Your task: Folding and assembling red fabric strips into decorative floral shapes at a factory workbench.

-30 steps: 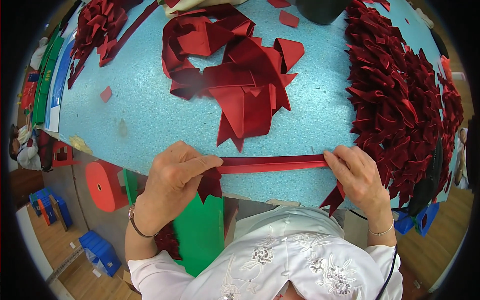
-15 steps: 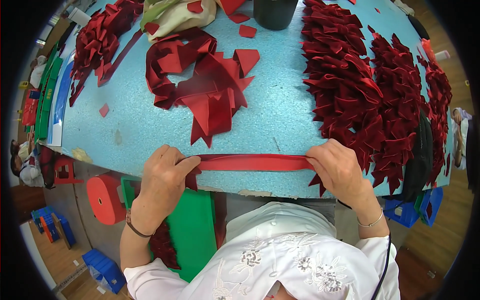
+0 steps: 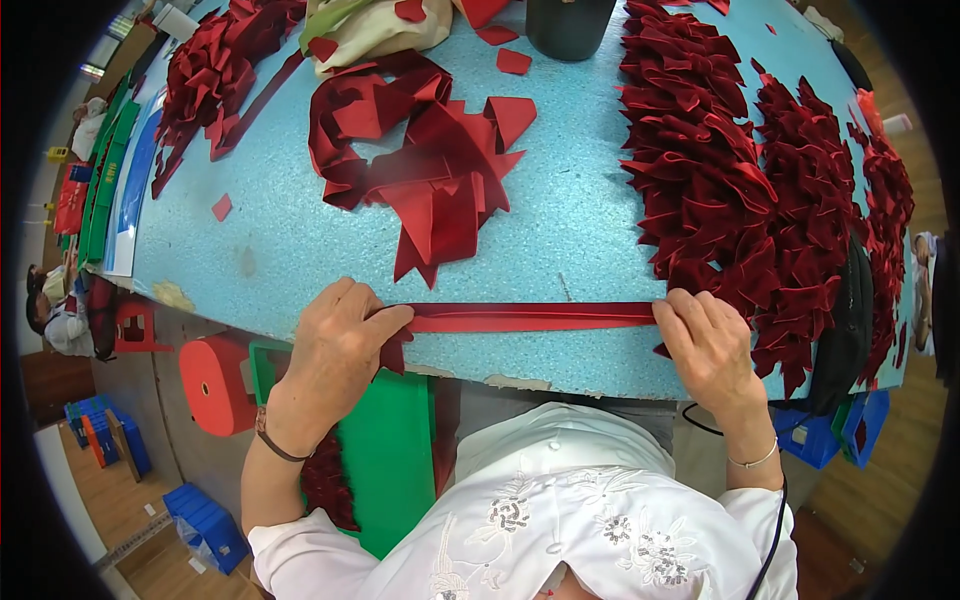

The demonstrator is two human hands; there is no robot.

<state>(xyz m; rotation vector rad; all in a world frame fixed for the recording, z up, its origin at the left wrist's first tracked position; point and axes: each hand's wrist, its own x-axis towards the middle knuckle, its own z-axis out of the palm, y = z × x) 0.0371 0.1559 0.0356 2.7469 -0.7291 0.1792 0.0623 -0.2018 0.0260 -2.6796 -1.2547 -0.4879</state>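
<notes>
Head view: left hand (image 3: 345, 340) pinches a red ribbon (image 3: 530, 318), which runs straight along the near edge of the blue table (image 3: 580, 235) to the right hand (image 3: 708, 345), also pinching it; seemingly a straightening step, next calling for even tension.

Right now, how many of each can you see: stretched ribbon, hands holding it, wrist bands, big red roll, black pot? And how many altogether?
Stretched ribbon: 1
Left hand and right hand: 2
Dark wrist band and silvery wrist band: 2
Big red roll: 1
Black pot: 1
Total: 7
</notes>
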